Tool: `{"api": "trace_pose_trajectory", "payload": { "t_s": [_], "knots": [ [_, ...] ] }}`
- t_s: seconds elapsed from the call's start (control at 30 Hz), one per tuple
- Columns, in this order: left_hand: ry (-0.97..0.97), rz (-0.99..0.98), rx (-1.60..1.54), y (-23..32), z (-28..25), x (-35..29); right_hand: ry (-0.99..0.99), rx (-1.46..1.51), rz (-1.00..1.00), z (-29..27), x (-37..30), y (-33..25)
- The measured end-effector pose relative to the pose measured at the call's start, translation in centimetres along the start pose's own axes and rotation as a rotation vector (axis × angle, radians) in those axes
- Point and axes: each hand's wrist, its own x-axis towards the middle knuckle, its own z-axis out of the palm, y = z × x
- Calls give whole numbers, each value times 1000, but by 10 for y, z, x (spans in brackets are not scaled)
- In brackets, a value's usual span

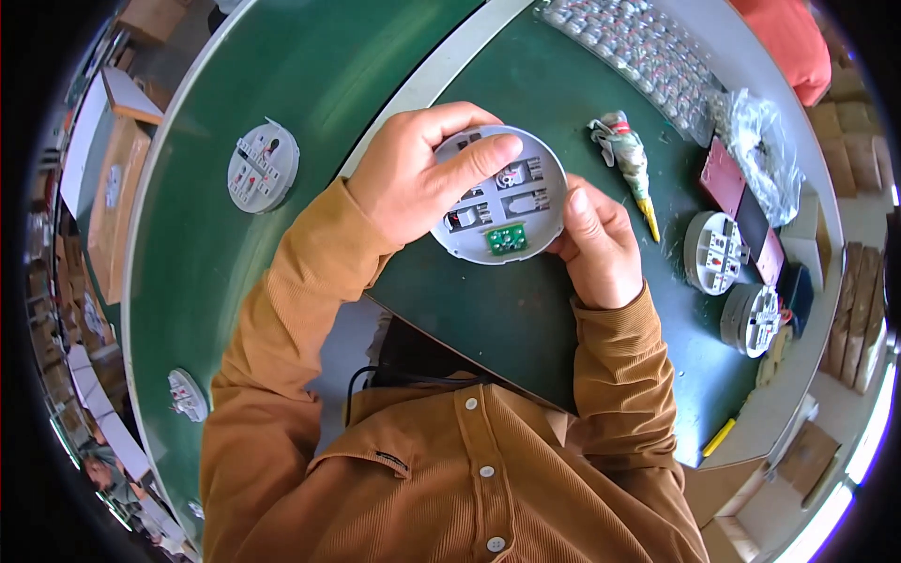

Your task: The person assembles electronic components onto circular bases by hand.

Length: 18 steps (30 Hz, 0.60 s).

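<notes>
A round grey plastic housing [496, 201], its slotted inner side facing up, is held between both hands above the green table. Small metal contacts and white parts sit in its slots. Near its lower edge shows a small green circuit board [508, 239]. My left hand [408, 178] grips the housing from the upper left, the thumb lying across its face and the other fingers mostly hidden behind. My right hand [603, 246] pinches the right rim, thumb on the edge, fingers curled beneath.
Similar round units lie on the green surface at left [264, 169]; others stand at right, one unit [715, 253] beside a stack [751, 321]. A wrapped tool with a yellow tip [627, 167] lies right of my hands. Beyond are clear bubbled plastic [638, 52] and a plastic bag [762, 155].
</notes>
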Motion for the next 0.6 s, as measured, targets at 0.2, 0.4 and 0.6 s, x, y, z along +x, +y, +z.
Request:
{"api": "trace_pose_trajectory", "payload": {
  "t_s": [0.2, 0.4, 0.6],
  "knots": [
    [-79, -145, -225, -39, -6, 6, -4, 76, 81, -8, 3, 3],
    [-82, -142, -228, -37, -7, 11, 21, 117, 117, -9, 6, -3],
    [-74, -163, -199, -39, -7, 13, 33, 153, 139, -9, 8, -3]
  ]
}}
